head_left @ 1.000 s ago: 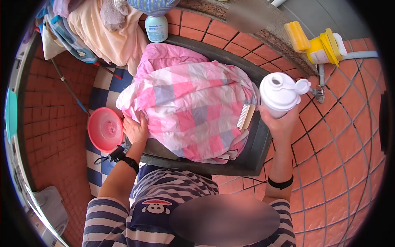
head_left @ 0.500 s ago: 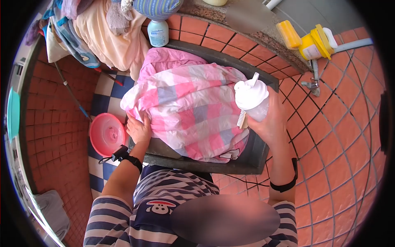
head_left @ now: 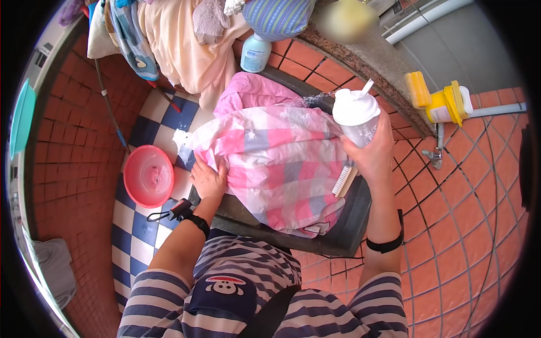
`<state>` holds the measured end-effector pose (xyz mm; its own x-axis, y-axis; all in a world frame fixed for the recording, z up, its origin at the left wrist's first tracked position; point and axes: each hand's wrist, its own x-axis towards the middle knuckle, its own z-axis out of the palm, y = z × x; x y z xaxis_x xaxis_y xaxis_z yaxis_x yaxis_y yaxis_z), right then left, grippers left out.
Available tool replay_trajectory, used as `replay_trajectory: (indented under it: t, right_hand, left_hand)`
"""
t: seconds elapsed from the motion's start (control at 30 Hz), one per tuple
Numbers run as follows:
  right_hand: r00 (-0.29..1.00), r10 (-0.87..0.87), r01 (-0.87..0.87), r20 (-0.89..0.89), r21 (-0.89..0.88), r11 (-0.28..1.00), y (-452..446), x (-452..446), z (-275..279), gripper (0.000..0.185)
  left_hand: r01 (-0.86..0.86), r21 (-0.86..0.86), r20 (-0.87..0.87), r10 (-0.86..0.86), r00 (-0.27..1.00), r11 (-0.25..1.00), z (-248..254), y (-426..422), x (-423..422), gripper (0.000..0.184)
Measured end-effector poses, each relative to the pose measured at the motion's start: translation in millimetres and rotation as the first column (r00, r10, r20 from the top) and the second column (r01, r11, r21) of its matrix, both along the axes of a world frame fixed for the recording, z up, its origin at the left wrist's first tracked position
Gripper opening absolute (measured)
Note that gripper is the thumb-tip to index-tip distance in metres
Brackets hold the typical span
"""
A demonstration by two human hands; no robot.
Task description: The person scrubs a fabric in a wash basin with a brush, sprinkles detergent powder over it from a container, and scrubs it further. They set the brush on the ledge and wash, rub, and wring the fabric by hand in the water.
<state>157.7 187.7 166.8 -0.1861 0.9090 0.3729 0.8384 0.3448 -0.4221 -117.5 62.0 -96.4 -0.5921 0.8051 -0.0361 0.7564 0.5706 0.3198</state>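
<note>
My right hand (head_left: 372, 143) is wrapped round a translucent bottle with a white lid (head_left: 357, 112), tilted to the left over the laundry. White specks fly from the lid's side. Below it spreads a pink, white and grey checked cloth (head_left: 282, 152), white grains scattered on its upper part. My left hand (head_left: 208, 179) lies on the cloth's left edge, fingers apart. A scrubbing brush (head_left: 345, 180) rests bristles-left on the cloth's right side, just under my right hand. Plain pink fabric (head_left: 253, 93) bunches at the back.
The cloth lies in a dark stone basin (head_left: 332, 239). A pink tub (head_left: 149, 176) stands on the checkered floor beside a white splash (head_left: 182, 143). A light-blue bottle (head_left: 256, 54) stands behind; a tap (head_left: 434, 155) and yellow container (head_left: 445, 107) are at right. Clothes (head_left: 180, 45) hang at upper left.
My right hand has raised and tilted the bottle leftward, and white specks now fly out. Grains appear on the cloth and a white splash on the floor. The camera view has shifted.
</note>
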Motion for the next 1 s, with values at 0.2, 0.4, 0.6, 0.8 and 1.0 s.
replay_trajectory:
  t: [0.2, 0.4, 0.6, 0.8, 1.0]
  right_hand:
    - [0.979, -0.138, 0.129, 0.15, 0.068, 0.989, -33, 49, -22, 0.077]
    - [0.909, -0.19, 0.248, 0.37, -0.114, 0.962, -131, 93, -44, 0.077]
    - [0.893, -0.352, 0.409, 0.279, -0.181, 0.894, -190, 133, -50, 0.078]
    - [0.851, -0.447, 0.495, 0.274, -0.139, 0.857, -207, 151, -56, 0.078]
    - [0.863, -0.429, 0.471, 0.267, -0.113, 0.875, -185, 156, -59, 0.079]
  left_hand:
    - [-0.001, 0.044, 0.008, 0.001, 1.0, 0.999, 1, 0, -1, 0.088]
    - [0.035, 0.078, -0.086, -0.028, 0.996, 0.996, -8, -1, -1, 0.087]
    - [0.014, 0.057, 0.003, -0.014, 1.0, 0.998, -12, -2, -3, 0.089]
    - [0.003, 0.048, 0.051, -0.005, 0.999, 0.999, -11, 0, -4, 0.09]
    - [-0.009, 0.024, 0.051, 0.008, 0.999, 1.0, -9, 0, -3, 0.089]
